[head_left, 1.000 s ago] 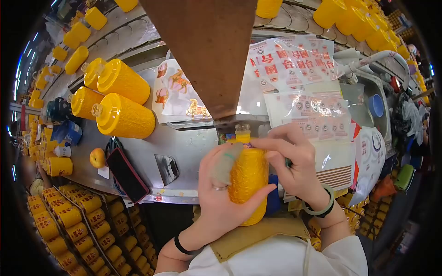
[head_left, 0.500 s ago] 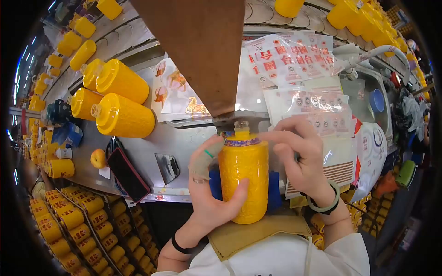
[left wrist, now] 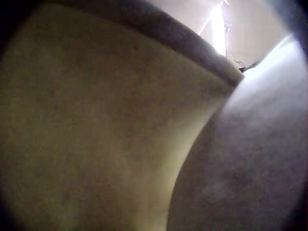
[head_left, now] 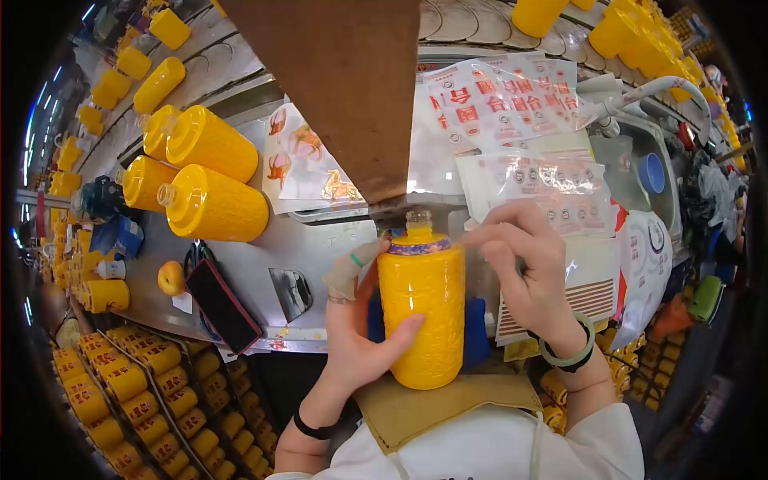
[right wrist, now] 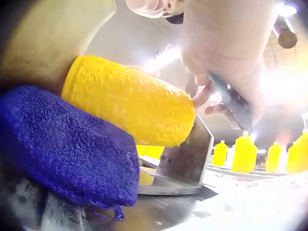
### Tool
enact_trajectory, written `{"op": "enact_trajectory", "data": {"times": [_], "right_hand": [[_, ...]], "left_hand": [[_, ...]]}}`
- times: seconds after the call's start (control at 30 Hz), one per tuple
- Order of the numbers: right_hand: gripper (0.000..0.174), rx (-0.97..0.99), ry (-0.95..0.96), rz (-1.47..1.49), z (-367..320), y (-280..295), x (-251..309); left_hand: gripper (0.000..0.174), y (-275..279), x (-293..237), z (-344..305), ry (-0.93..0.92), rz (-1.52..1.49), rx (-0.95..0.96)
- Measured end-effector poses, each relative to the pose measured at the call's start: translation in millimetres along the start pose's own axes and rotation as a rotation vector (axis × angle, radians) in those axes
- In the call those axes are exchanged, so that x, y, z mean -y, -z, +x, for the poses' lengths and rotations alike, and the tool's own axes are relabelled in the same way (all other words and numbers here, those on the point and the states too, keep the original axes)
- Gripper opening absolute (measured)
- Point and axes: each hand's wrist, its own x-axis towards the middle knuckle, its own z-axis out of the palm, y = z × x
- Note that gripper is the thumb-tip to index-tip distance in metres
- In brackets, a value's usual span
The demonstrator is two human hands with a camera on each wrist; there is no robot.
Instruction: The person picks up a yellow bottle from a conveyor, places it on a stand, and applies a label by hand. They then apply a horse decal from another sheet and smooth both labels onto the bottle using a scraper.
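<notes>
A yellow textured bottle (head_left: 424, 320) with a clear glass neck stands upright against the apron (head_left: 456, 404), a patterned purple band around its shoulder. My left hand (head_left: 350, 324) grips it from the left, thumb across the front and fingers round the far side; a finger wears a pale covering. At the bottle's right shoulder my right hand (head_left: 528, 272) has its index fingertip extended close to the purple band. Between its curled fingers it holds a small dark flat piece (right wrist: 231, 98). Cloth surfaces fill the left wrist view, where no hand shows.
More yellow bottles (head_left: 216, 204) stand on the left of the metal counter, near a phone (head_left: 222, 306) and an apple (head_left: 170, 278). Printed sticker sheets (head_left: 544, 192) lie right. A brown beam (head_left: 344, 80) crosses the middle. A blue cloth (right wrist: 72, 149) lies beside the bottle.
The bottle has turned more upright and faces the front, its purple band now in plain sight. My left hand has shifted left around it; my right hand has drawn slightly right.
</notes>
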Motion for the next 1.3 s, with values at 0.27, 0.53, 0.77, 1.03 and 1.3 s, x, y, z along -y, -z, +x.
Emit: {"op": "enact_trajectory", "data": {"times": [0.27,0.53,0.77,1.03,1.3], "right_hand": [[0.016,0.007,-0.030,0.159,-1,-18,13],[0.015,0.005,-0.044,0.023,-4,5,5],[0.014,0.022,0.003,0.087,3,-14,16],[0.025,0.002,-0.043,0.097,-12,-6,14],[0.027,0.051,-0.054,0.142,-15,-12,13]], "left_hand": [[0.082,-24,-34,4,-0.159,0.651,0.016],[0.083,-1,2,1,0.064,-0.087,0.021],[0.085,-17,-24,3,-0.060,0.506,0.032],[0.082,-2,0,0,-0.119,0.286,0.016],[0.073,1,-2,6,-0.199,0.361,0.043]]}}
